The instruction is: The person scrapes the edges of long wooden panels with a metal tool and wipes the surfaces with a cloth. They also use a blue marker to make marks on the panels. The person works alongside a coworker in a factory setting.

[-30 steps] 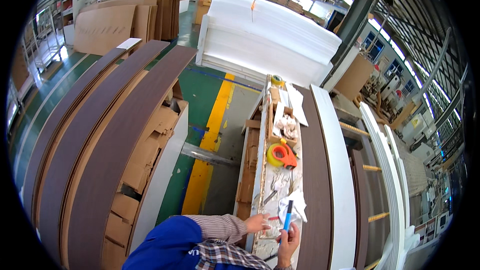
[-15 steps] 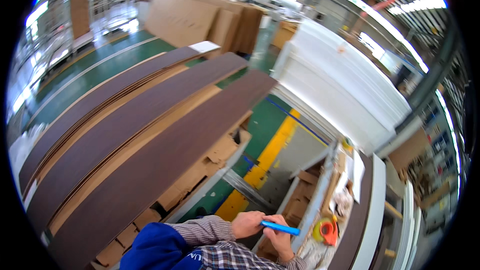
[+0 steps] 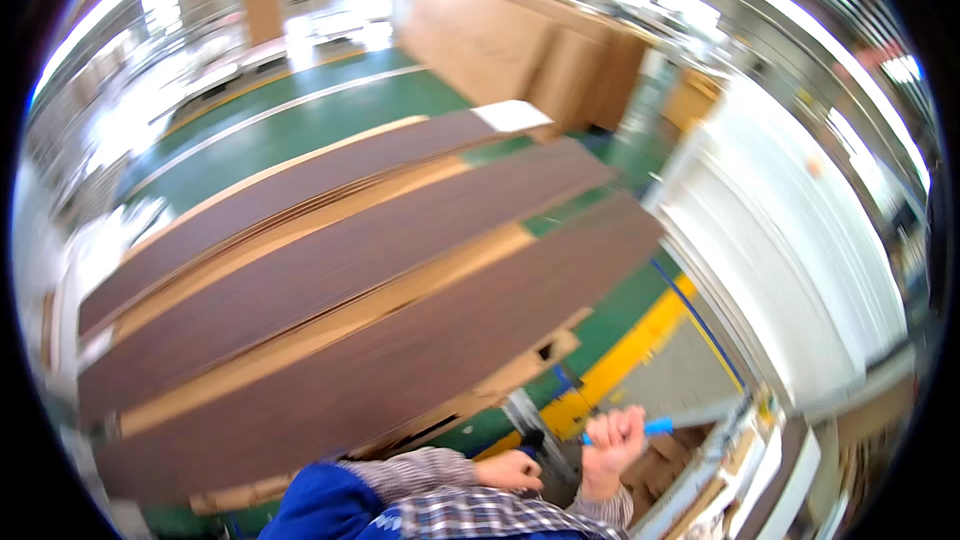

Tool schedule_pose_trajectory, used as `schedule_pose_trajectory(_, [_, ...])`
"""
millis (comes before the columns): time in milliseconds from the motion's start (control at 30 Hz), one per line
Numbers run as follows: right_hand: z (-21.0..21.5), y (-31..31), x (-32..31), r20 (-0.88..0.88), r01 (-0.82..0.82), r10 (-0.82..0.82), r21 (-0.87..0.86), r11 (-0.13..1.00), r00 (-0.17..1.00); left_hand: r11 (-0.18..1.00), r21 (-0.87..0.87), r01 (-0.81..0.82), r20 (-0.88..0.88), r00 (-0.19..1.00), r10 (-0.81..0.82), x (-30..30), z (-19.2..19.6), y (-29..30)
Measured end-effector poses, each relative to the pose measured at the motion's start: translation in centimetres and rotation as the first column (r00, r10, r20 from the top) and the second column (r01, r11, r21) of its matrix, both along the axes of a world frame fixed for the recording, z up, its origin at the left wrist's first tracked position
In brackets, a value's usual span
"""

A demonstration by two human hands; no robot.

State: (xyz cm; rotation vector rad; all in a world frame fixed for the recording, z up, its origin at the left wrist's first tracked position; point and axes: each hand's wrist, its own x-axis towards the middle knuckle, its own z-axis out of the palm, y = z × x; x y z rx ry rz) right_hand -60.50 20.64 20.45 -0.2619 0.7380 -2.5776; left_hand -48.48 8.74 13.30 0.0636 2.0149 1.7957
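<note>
My right hand is raised and closed around a slim blue stick-shaped tool, which pokes out on both sides of the fist. Its exact kind is not clear. Lower and to the left, my left hand hangs with its fingers curled in; whether anything is inside them is hidden. Closest beyond my hands lies a long dark brown board. Behind it run a second brown board and a third, roughly parallel, with tan strips showing between them.
A tall stack of white panels stands at the right. Tan sheets lean upright at the back. Below right is a cluttered bench edge. A yellow line crosses the green floor.
My hands, together at the blue tool before, are now apart. The right one has lifted with the tool; the left has come away. The view has swung left, shifting the scene rightward.
</note>
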Motion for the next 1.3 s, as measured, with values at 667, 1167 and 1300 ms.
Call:
schedule_pose_trajectory(667, [-15.1,-1.3,-54.5,-0.065,0.315,-0.356,0.628,0.712,0.932,-0.058,-0.629,-0.775,-0.753,0.590,0.290,-43.2,-13.0,-20.2])
schedule_pose_trajectory(1167, [-19.0,-4.7,-64.2,-0.226,0.403,-0.398,0.797,0.449,0.889,0.043,-0.686,-0.727,-0.664,0.649,0.371,-45.0,-12.1,-20.5])
schedule_pose_trajectory(1300, [-18.8,-4.7,-64.4,-0.258,0.421,-0.399,0.814,0.401,0.880,0.054,-0.679,-0.732,-0.664,0.644,0.379,-45.1,-12.0,-20.7])
